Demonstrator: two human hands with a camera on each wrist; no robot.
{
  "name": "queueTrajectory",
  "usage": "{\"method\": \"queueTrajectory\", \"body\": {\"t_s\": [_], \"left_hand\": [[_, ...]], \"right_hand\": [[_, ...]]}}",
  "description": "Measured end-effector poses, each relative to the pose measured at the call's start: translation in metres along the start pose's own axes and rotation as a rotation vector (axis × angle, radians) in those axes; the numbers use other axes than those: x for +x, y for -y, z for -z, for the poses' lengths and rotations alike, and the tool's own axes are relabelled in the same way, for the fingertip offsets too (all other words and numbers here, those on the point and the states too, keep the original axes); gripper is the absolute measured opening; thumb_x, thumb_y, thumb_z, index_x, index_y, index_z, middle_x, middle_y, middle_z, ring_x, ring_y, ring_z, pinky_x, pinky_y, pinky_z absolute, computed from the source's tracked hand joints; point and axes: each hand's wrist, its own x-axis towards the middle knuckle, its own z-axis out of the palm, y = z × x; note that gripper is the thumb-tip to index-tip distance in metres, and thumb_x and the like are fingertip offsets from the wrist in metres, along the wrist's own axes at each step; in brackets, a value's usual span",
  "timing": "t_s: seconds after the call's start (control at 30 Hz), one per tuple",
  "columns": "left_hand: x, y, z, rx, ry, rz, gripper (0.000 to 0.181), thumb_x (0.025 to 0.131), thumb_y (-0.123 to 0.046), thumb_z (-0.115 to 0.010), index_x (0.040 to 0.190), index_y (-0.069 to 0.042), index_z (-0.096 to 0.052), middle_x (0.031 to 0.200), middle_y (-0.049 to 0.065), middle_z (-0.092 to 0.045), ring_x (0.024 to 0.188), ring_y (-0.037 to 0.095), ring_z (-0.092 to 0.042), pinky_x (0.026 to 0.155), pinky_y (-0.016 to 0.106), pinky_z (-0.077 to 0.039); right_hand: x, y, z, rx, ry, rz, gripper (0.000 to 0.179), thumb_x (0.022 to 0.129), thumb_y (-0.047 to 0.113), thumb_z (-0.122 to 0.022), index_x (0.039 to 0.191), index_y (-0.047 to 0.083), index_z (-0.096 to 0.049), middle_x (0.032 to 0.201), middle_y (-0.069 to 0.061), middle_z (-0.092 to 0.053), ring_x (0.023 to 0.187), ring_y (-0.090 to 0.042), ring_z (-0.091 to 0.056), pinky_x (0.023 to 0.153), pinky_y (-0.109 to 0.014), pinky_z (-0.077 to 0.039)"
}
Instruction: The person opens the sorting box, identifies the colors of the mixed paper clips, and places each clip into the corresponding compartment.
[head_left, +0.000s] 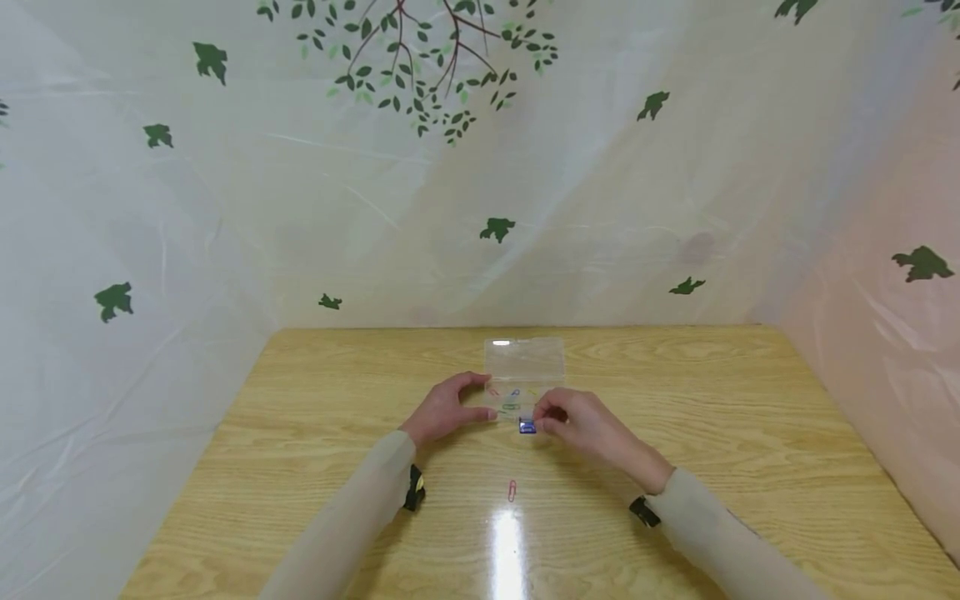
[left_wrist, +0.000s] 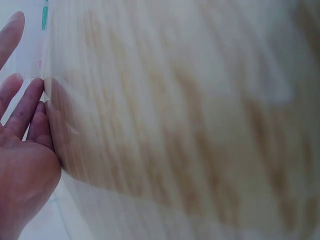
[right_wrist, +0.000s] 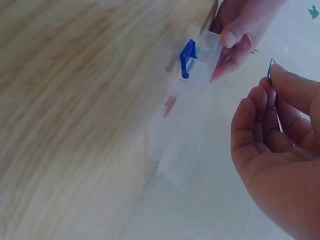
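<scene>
A clear plastic box (head_left: 508, 414) with a blue latch (head_left: 527, 426) at its front stands on the table, its lid (head_left: 525, 360) raised behind. Several coloured paper clips lie in it, among them a red one (head_left: 492, 392), a blue one (head_left: 515, 392) and a green one (head_left: 511, 407). My left hand (head_left: 444, 410) holds the box's left side, thumb near the front corner and fingers farther back. At the front right of the box, my right hand (head_left: 585, 418) pinches a thin bluish wire paper clip (right_wrist: 270, 70) between thumb and forefinger.
A pink paper clip (head_left: 512, 491) lies on the wooden table (head_left: 337, 533) nearer to me, in front of the box. Pale sheeting (head_left: 420, 267) printed with leaves and birds hangs behind the table and along both sides.
</scene>
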Motion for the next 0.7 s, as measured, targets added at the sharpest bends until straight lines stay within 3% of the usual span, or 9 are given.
{"method": "queueTrajectory", "body": {"t_s": [0.27,0.4,0.7], "left_hand": [[-0.002,0.001,-0.001,-0.002,-0.008,-0.013,0.066,0.088,-0.034,-0.085,0.146,-0.016,-0.059,0.153,0.007,-0.053,0.146,0.031,-0.042,0.123,0.049,-0.029],[-0.003,0.001,-0.002,0.002,-0.010,-0.019,0.067,0.088,-0.035,-0.085,0.146,-0.016,-0.059,0.153,0.008,-0.053,0.145,0.031,-0.043,0.122,0.049,-0.030],[-0.004,0.003,-0.005,0.004,-0.021,-0.020,0.066,0.088,-0.035,-0.085,0.146,-0.016,-0.059,0.153,0.007,-0.054,0.145,0.030,-0.043,0.122,0.048,-0.029]], "right_hand": [[0.003,0.003,0.002,-0.001,-0.039,0.013,0.003,0.099,0.007,-0.070,0.096,0.007,-0.071,0.091,0.005,-0.068,0.081,-0.011,-0.058,0.071,-0.026,-0.054],[0.006,0.002,0.002,-0.011,-0.054,-0.002,0.006,0.100,0.011,-0.070,0.097,0.006,-0.071,0.091,0.006,-0.067,0.082,-0.010,-0.059,0.073,-0.027,-0.055],[0.011,0.001,0.002,0.006,-0.088,-0.007,0.007,0.096,0.003,-0.072,0.098,0.009,-0.072,0.093,0.003,-0.069,0.084,-0.012,-0.061,0.075,-0.028,-0.056]]}}
